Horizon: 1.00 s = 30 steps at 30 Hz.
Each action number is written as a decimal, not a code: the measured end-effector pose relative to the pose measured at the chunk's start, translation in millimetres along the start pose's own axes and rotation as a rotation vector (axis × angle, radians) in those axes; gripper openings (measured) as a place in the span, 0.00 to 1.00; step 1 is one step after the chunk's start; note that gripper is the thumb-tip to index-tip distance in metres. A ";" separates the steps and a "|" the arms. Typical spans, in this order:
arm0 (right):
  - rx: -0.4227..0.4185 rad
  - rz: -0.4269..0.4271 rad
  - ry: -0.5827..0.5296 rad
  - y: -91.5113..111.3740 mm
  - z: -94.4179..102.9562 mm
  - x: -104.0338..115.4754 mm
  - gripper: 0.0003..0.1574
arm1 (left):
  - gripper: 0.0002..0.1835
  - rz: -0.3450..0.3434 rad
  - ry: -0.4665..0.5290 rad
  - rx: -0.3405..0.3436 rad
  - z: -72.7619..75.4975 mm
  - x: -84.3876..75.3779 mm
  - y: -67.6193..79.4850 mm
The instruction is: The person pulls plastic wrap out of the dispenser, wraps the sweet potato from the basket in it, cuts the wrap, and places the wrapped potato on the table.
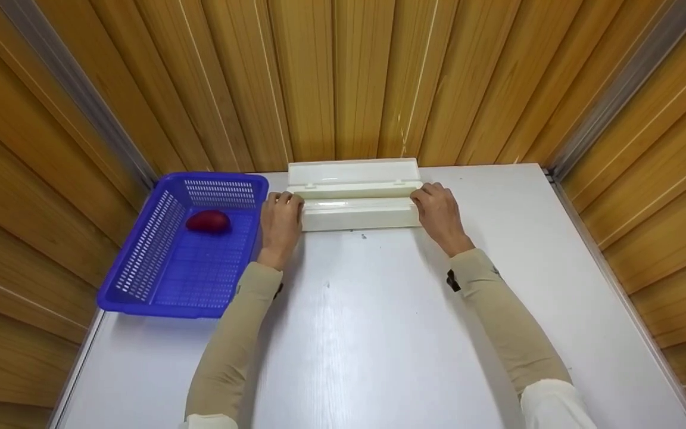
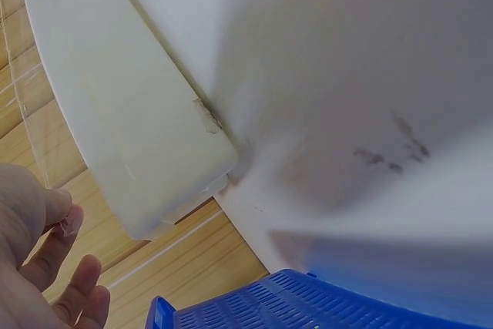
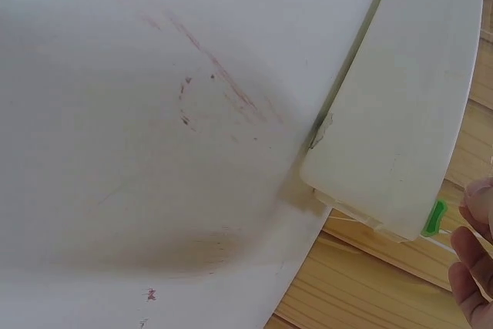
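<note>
A long white cling film dispenser box [image 1: 361, 220] lies near the table's back edge with its lid [image 1: 353, 173] raised behind it. At its left end my left hand [image 1: 281, 217] pinches a clear plastic film between thumb and forefinger; the film's edge shows faintly in the left wrist view, where the hand [image 2: 38, 252] is beside the box [image 2: 131, 98]. My right hand [image 1: 438, 211] is at the right end, thumb and fingertips together on the film's other corner. In the right wrist view that hand [image 3: 479, 252] is partly cut off, beside the box [image 3: 385, 129].
Left of the box stands a blue plastic basket [image 1: 167, 304] holding a dark red, oval, fruit-like thing [image 1: 209, 221]. A white table [image 1: 367, 333] lies below, with wood-patterned panels [image 1: 361, 77] around its back and sides. A small green tab [image 3: 434, 219] shows at the box's right end.
</note>
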State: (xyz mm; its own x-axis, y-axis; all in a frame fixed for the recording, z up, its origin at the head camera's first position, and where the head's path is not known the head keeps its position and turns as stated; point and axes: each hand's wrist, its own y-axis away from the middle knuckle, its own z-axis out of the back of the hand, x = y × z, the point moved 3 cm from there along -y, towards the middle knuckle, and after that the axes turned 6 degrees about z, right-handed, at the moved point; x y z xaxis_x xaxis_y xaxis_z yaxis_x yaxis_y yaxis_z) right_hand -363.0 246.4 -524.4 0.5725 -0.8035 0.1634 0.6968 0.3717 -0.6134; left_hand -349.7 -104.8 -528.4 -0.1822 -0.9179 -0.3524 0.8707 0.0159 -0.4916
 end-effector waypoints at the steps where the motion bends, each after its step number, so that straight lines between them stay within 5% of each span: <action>1: -0.006 0.005 0.002 -0.4 0.3 0.1 0.04 | 0.04 -0.002 -0.002 -0.003 0.4 0.1 -0.3; 30: -0.005 0.019 0.021 -8.7 9.4 2.3 0.04 | 0.05 -0.011 -0.017 -0.003 8.9 -3.2 -6.7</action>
State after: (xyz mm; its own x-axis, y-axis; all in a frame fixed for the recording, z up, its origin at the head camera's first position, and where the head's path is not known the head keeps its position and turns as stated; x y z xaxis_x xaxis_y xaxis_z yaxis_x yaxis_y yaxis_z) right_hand -363.7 245.6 -511.3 0.5764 -0.8059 0.1355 0.6838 0.3848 -0.6200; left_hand -350.9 -105.5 -516.9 -0.1843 -0.9247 -0.3331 0.8673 0.0064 -0.4978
